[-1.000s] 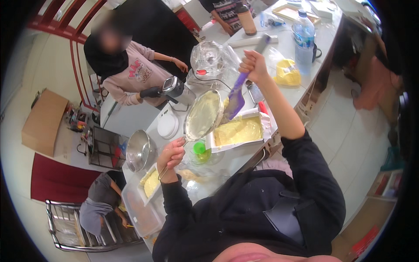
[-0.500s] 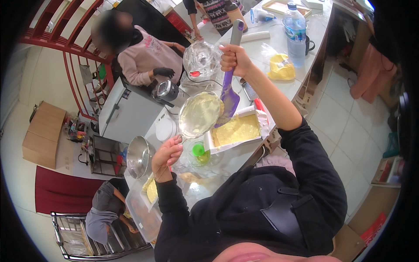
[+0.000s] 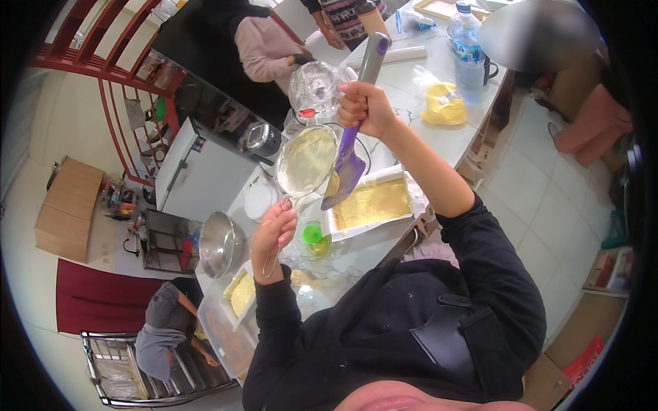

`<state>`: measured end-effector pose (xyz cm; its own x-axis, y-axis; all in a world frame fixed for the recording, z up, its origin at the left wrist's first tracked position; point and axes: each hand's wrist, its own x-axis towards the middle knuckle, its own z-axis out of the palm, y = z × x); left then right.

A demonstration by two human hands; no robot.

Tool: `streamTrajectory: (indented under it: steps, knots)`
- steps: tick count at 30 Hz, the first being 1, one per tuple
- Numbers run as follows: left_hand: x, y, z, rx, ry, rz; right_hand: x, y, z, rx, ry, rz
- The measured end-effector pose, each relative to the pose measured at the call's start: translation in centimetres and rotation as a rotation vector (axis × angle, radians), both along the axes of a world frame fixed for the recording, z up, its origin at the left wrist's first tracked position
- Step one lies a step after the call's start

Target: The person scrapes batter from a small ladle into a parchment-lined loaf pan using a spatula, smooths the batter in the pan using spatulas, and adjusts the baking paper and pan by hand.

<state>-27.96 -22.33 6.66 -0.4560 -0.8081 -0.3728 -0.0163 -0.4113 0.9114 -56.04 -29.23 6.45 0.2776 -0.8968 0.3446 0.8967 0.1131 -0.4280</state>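
Observation:
My left hand (image 3: 274, 233) is closed on the wire handle of a round sieve (image 3: 307, 161), raised above the table and tilted, with pale yellow batter smeared over its mesh. My right hand (image 3: 369, 109) grips the grey handle of a purple spatula (image 3: 348, 168). The spatula's batter-coated blade points down close to the sieve's right rim; whether they touch I cannot tell. Below and right of the blade lies a paper-lined rectangular pan (image 3: 375, 205) of yellow batter. A bright green cup-like piece (image 3: 312, 233) stands between my left hand and that pan.
A metal bowl (image 3: 218, 244) and a second lined pan (image 3: 242, 293) sit to the left. Further back are a plastic-covered bowl (image 3: 317, 88), a yellow bag (image 3: 444, 103) and a water bottle (image 3: 467, 55). Co-workers stand across the table, one in a pink top (image 3: 264, 48).
The sieve has tilted and moved slightly left, and the spatula blade has shifted down and left. The co-worker in pink has moved right. A blurred head now shows at the upper right.

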Motion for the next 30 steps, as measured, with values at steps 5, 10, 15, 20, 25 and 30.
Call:
streamTrajectory:
  steps: [5,10,15,20,25,30]
  knots:
    - [3.3,0.0,1.2,0.193,0.378,-0.063,-2.0,-0.7,-1.3,0.038,0.01,-0.034]
    - [6.1,0.0,0.3,0.389,0.742,-0.363,-3.2,-3.5,-2.3,0.04,-0.177,-0.095]
    - [5.5,0.3,-0.8,0.566,0.847,-0.345,-2.2,-5.6,-0.7,0.001,-0.255,0.008]
    - [4.9,0.0,-0.8,0.555,0.86,-0.279,-1.2,-4.5,0.6,0.008,-0.195,0.101]
    - [5.2,-0.5,-0.8,0.424,0.737,-0.395,-1.8,-4.1,0.3,0.005,-0.173,0.108]
    - [5.5,-0.4,-0.4,0.357,0.689,-0.354,-2.1,-3.5,0.4,-0.066,-0.149,0.081]
